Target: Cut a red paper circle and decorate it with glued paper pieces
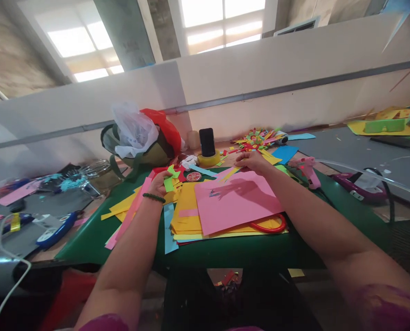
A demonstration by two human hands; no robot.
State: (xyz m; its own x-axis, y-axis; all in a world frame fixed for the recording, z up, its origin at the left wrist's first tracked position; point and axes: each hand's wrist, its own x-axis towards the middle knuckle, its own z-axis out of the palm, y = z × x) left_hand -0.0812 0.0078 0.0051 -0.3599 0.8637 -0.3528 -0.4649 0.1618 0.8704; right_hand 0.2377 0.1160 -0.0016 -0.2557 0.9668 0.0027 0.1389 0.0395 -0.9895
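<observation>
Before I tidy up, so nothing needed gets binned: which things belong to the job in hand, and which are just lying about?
Likely the job: green paper (left hand), yellow strip (right hand), pink sheet.

Seemingly lying about: phone, plastic bag.

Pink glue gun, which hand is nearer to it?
Right. The right hand is left of the pink glue gun, by the far edge of the pink sheet; the left hand is farther left, at the green paper pieces.

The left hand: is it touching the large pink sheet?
Apart. The head view shows yellow paper between the left hand and the large pink sheet.
</observation>
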